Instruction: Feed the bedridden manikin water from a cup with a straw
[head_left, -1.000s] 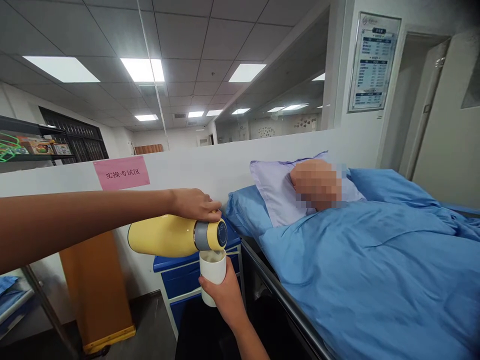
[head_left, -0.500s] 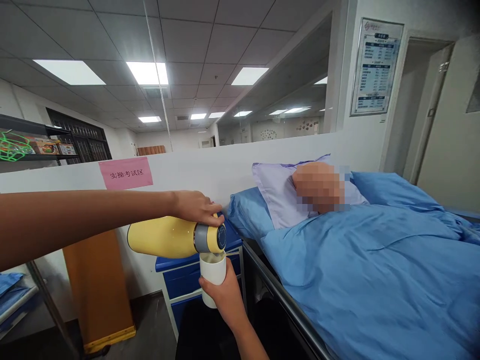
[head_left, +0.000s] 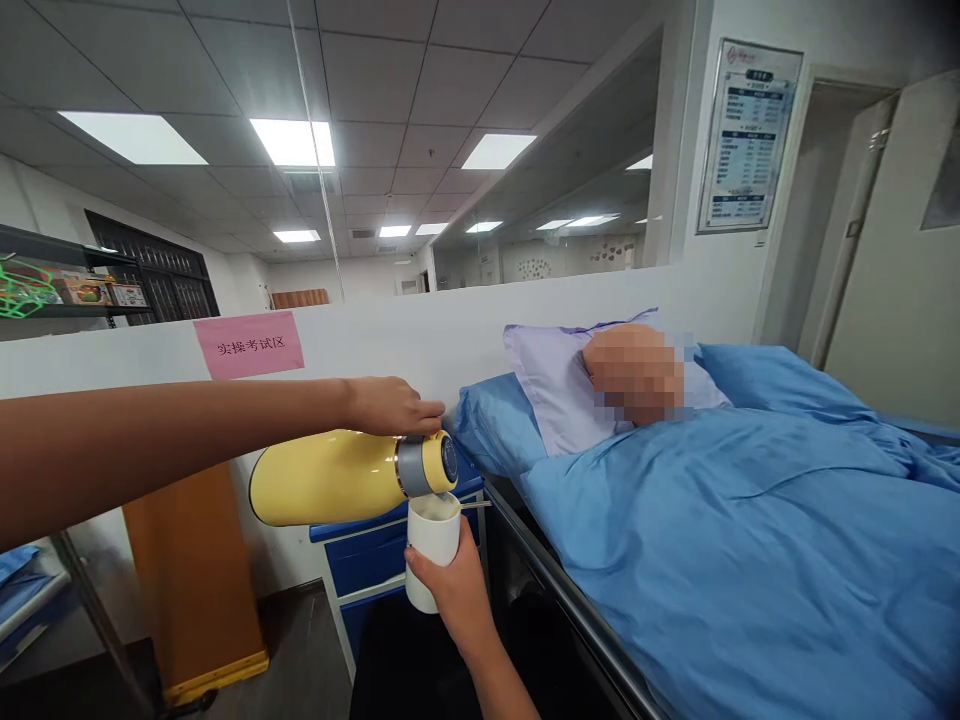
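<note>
My left hand (head_left: 394,405), reaching in from the left, is closed on the upper side of a yellow thermos jug (head_left: 326,480). Its grip on the handle is partly hidden. The thermos lies nearly horizontal, its grey collar and round lid end to the right, just above the mouth of a white cup (head_left: 431,545). My right hand (head_left: 457,590) is wrapped round the cup from the right, thumb on the near side. A thin stick-like handle (head_left: 476,504) pokes out over the cup's right rim. I cannot make out any stream of liquid.
Behind the cup stands a blue bedside cabinet (head_left: 360,560). At right a bed rail (head_left: 562,590) runs along a bed with a blue quilt (head_left: 735,540); a head with a blurred face rests on a lilac pillow (head_left: 544,385). A brown board (head_left: 191,580) leans at left.
The thermos's lid end and the cup have shifted slightly right, and the cup is a little higher. The thin handle now sticks out further beyond the rim.
</note>
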